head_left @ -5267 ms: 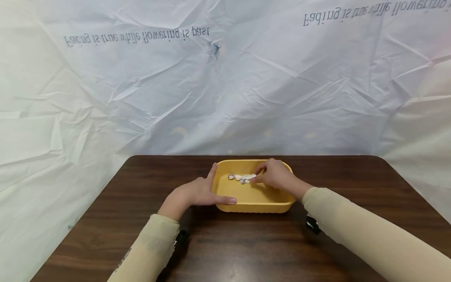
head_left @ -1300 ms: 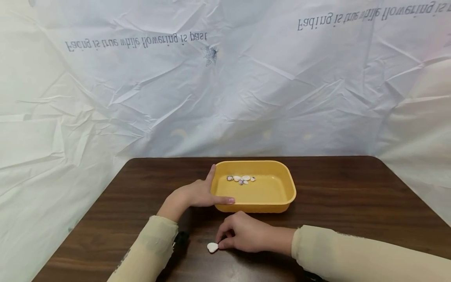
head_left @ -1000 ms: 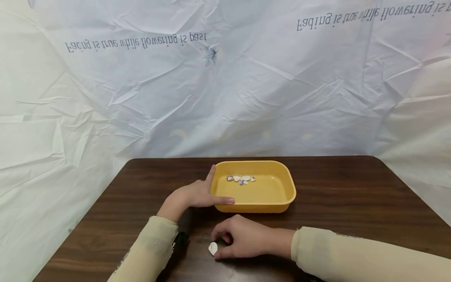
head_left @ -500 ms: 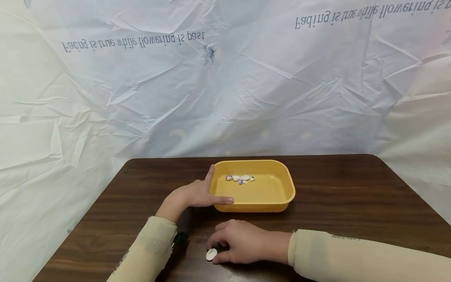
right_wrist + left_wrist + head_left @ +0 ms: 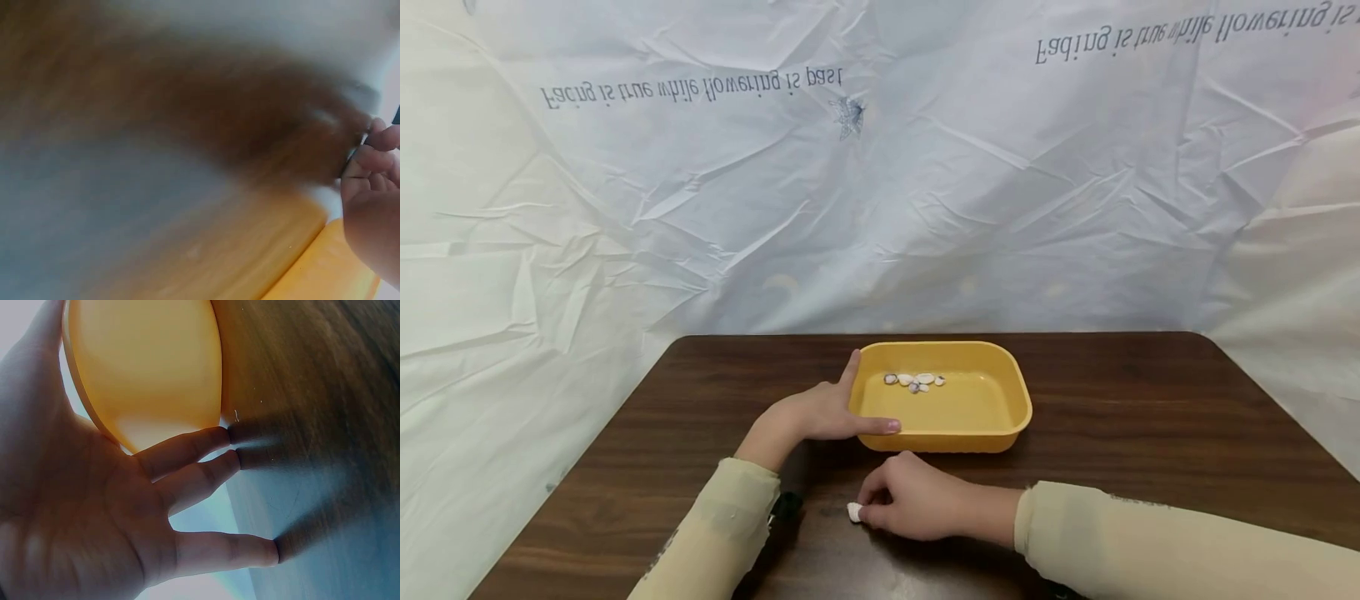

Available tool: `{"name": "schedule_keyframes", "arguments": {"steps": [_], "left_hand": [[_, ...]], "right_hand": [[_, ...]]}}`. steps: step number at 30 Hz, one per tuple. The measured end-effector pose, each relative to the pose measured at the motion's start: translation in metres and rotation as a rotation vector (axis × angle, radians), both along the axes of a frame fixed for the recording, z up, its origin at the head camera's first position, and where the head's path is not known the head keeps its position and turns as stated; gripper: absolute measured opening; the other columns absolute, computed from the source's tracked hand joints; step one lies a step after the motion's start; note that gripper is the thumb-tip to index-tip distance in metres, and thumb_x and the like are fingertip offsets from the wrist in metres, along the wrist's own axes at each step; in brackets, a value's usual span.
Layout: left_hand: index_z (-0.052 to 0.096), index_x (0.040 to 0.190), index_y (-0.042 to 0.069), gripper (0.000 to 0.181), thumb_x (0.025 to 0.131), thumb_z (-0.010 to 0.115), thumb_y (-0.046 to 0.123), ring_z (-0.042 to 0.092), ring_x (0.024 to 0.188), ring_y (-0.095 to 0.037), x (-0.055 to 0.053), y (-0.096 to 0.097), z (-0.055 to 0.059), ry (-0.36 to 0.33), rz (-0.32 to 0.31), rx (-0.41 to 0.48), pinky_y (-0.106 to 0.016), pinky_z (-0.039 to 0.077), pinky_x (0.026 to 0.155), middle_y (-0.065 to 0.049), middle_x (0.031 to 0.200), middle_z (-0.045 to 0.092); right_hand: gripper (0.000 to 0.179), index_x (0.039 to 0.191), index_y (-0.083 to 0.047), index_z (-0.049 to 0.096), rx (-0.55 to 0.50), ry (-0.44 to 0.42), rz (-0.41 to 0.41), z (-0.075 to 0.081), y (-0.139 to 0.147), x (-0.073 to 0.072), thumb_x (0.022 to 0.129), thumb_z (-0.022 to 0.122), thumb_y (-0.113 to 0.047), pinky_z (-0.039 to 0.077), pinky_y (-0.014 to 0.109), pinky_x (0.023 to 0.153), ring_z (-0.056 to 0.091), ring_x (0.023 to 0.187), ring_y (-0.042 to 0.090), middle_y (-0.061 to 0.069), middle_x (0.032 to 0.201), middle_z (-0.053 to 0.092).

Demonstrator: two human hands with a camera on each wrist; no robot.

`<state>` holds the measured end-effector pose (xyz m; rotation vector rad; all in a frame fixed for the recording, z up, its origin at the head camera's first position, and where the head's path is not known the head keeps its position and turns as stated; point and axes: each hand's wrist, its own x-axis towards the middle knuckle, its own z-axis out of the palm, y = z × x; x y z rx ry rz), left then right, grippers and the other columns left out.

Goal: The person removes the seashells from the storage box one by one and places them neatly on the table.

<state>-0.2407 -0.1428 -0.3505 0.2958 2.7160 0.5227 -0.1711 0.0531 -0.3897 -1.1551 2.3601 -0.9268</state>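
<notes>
In the head view, the left hand [image 5: 812,412] is spread wide at the left end of a yellow tray [image 5: 958,444], its thumb along the near rim and a straight finger up the left side. The right hand [image 5: 921,502], nearer than the tray, is curled, pinching a white shell [image 5: 854,512] at its left, over the near part of the dark wooden table [image 5: 1120,417]. Small white and purplish shells [image 5: 925,378] lie grouped on the tray's floor, toward the far left. A wrinkled pale sheet [image 5: 925,208] with upside-down lettering hangs behind.

In the left wrist view, three straight, parted fingers [image 5: 212,550] reach right toward the wood, the uppermost just beside the tray's wall.

In the right wrist view, curled fingers [image 5: 375,159] show at the right edge; the pinched shell cannot be made out. The tray stands at lower right; the tabletop is blurred.
</notes>
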Motion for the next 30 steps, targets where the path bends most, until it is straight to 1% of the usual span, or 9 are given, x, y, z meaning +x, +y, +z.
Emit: {"name": "schedule_keyframes", "arguments": {"steps": [3, 6, 10, 14, 18, 20, 24, 27, 30], "left_hand": [[-0.018, 0.17, 0.028, 0.141, 0.077, 0.068, 0.09, 0.066, 0.103, -0.022, 0.0, 0.0, 0.0, -0.002, 0.0, 0.004, -0.043, 0.054, 0.092, -0.023, 0.129, 0.068], [-0.019, 0.17, 0.027, 0.141, 0.077, 0.068, 0.09, 0.065, 0.098, -0.021, 0.001, -0.001, 0.0, -0.004, -0.002, 0.005, -0.041, 0.053, 0.09, -0.018, 0.115, 0.07], [-0.02, 0.17, 0.027, 0.142, 0.078, 0.068, 0.089, 0.065, 0.092, -0.021, 0.001, -0.001, 0.0, -0.013, -0.012, 0.014, -0.039, 0.051, 0.085, -0.013, 0.1, 0.069], [-0.02, 0.17, 0.026, 0.142, 0.078, 0.068, 0.089, 0.066, 0.095, -0.021, 0.0, -0.001, 0.0, -0.009, -0.023, 0.027, -0.04, 0.052, 0.086, -0.015, 0.108, 0.071], [-0.02, 0.17, 0.026, 0.141, 0.078, 0.068, 0.089, 0.066, 0.1, -0.02, -0.001, -0.001, -0.001, -0.008, -0.021, 0.023, -0.041, 0.054, 0.09, -0.017, 0.117, 0.071], [-0.02, 0.17, 0.027, 0.141, 0.078, 0.068, 0.089, 0.066, 0.1, -0.02, -0.001, -0.001, -0.001, -0.012, -0.014, 0.017, -0.042, 0.054, 0.09, -0.017, 0.118, 0.07], [-0.019, 0.17, 0.027, 0.141, 0.077, 0.068, 0.09, 0.067, 0.103, -0.021, 0.0, -0.002, -0.002, -0.015, -0.004, 0.011, -0.042, 0.054, 0.091, -0.019, 0.125, 0.069], [-0.018, 0.17, 0.027, 0.141, 0.078, 0.067, 0.09, 0.067, 0.108, -0.022, 0.0, -0.001, -0.002, -0.011, -0.007, 0.011, -0.043, 0.055, 0.094, -0.022, 0.134, 0.067], [-0.018, 0.17, 0.027, 0.14, 0.078, 0.066, 0.091, 0.068, 0.112, -0.023, 0.0, -0.001, -0.001, -0.01, -0.01, 0.014, -0.044, 0.055, 0.095, -0.024, 0.138, 0.065]], "right_hand": [[0.017, 0.09, -0.014, 0.08, -0.006, -0.142, -0.086, 0.002, -0.001, -0.001, 0.102, 0.071, -0.02, 0.049, 0.019, 0.062, 0.057, 0.062, -0.002, -0.015, 0.071, 0.07], [0.022, 0.079, -0.014, 0.078, -0.004, -0.193, -0.173, 0.005, -0.002, 0.0, 0.1, 0.075, -0.02, 0.046, 0.022, 0.059, 0.057, 0.06, 0.004, -0.009, 0.065, 0.069], [0.025, 0.074, -0.023, 0.074, 0.037, -0.083, -0.193, -0.013, 0.001, -0.008, 0.097, 0.079, -0.033, 0.047, 0.021, 0.057, 0.055, 0.056, 0.0, -0.016, 0.062, 0.064], [0.009, 0.099, -0.032, 0.073, -0.016, -0.009, -0.105, -0.044, 0.006, -0.025, 0.096, 0.08, -0.035, 0.048, 0.02, 0.059, 0.054, 0.058, -0.002, -0.018, 0.069, 0.06], [0.027, 0.121, -0.039, 0.07, -0.052, 0.037, 0.015, -0.061, 0.008, -0.038, 0.099, 0.077, -0.026, 0.047, 0.019, 0.06, 0.05, 0.059, -0.002, -0.016, 0.071, 0.054], [0.026, 0.12, -0.038, 0.072, -0.045, 0.029, 0.037, -0.056, 0.007, -0.037, 0.099, 0.076, -0.024, 0.046, 0.019, 0.06, 0.049, 0.059, -0.002, -0.015, 0.07, 0.052], [0.011, 0.106, -0.027, 0.075, -0.019, 0.014, -0.012, -0.024, 0.004, -0.019, 0.097, 0.08, -0.028, 0.044, 0.02, 0.058, 0.049, 0.06, -0.001, -0.013, 0.07, 0.054], [0.019, 0.105, -0.021, 0.073, -0.007, 0.053, -0.042, -0.012, 0.004, -0.01, 0.095, 0.083, -0.033, 0.044, 0.02, 0.059, 0.049, 0.063, -0.002, -0.014, 0.072, 0.055], [0.02, 0.11, -0.019, 0.073, -0.018, 0.021, -0.045, -0.004, 0.004, -0.005, 0.095, 0.083, -0.027, 0.043, 0.019, 0.059, 0.047, 0.062, -0.003, -0.015, 0.07, 0.052]]}}
